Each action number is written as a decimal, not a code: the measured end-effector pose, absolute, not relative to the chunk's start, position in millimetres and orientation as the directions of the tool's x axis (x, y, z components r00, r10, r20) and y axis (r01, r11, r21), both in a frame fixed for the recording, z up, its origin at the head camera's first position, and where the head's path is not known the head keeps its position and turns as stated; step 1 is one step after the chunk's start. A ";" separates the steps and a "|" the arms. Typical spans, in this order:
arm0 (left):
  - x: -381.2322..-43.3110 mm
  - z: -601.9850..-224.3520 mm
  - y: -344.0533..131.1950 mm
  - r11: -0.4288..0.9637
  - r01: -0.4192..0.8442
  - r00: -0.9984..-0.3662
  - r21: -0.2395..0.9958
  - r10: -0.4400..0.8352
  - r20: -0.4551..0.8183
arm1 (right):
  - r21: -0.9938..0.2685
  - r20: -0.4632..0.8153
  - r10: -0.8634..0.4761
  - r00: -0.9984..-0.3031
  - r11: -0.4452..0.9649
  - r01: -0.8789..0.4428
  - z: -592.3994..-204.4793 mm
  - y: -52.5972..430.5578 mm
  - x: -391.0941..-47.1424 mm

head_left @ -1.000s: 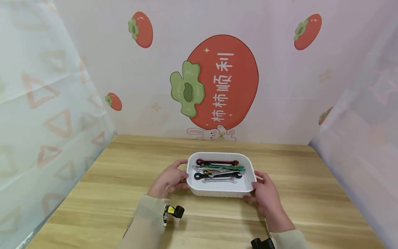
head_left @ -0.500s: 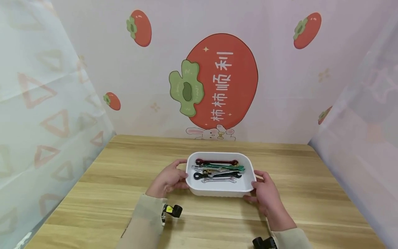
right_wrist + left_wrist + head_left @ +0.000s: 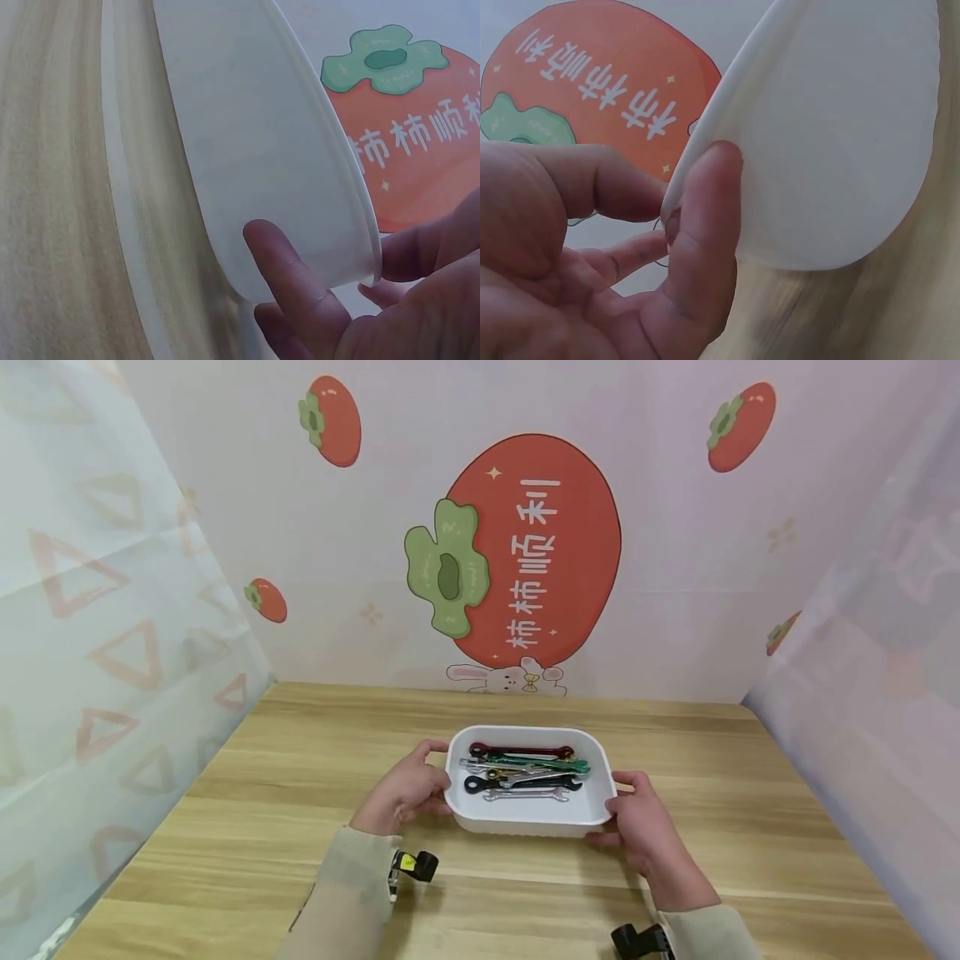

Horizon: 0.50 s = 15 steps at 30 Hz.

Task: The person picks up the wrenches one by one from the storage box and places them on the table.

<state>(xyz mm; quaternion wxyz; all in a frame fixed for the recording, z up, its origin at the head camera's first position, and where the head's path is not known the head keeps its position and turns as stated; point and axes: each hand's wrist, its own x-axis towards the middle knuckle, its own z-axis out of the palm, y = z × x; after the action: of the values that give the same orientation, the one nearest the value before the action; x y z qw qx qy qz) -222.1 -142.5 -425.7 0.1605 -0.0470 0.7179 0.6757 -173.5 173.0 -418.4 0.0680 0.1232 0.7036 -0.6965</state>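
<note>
Clearly, two hands pinch the ends of a white, round-cornered rectangular tray (image 3: 517, 828) just below the centre of the head view: the left hand (image 3: 408, 789) grips its left end, the right hand (image 3: 643, 822) its right. In it lie metal wrenches, including a dark red wrench (image 3: 522, 751) uppermost, a green wrench (image 3: 540, 762) below, and a silver wrench (image 3: 527, 795) lowest. A light-brown wood-grain table (image 3: 322, 735) spans the lower frame; a big red-orange persimmon print (image 3: 581, 552) fills the upper middle.
</note>
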 end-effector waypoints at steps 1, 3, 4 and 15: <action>-221.4 -423.3 -142.4 0.142 -0.254 -0.954 0.957 0.129 -0.272 | -0.963 -0.269 0.077 -0.960 0.000 0.270 -418.1 173.2 -173.4; -221.0 -415.8 -141.9 0.298 -0.164 -0.978 0.940 0.075 -0.194 | -0.962 -0.271 0.074 -0.960 0.004 0.272 -417.2 173.5 -172.9; -221.3 -410.9 -141.7 0.371 -0.116 -0.988 0.921 0.054 -0.146 | -0.962 -0.272 0.073 -0.959 0.006 0.273 -416.8 173.7 -172.7; -247.1 -368.1 -119.6 0.456 0.362 -0.821 0.813 0.569 0.047 | -0.962 -0.271 0.063 -0.960 0.025 0.273 -418.2 175.5 -173.7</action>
<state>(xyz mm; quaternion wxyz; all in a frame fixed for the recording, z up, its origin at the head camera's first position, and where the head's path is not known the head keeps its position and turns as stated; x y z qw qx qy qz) -247.1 -119.6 -368.1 0.1164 0.2753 0.8454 0.4427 -173.7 175.5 -418.2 0.0763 0.1182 0.7118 -0.6882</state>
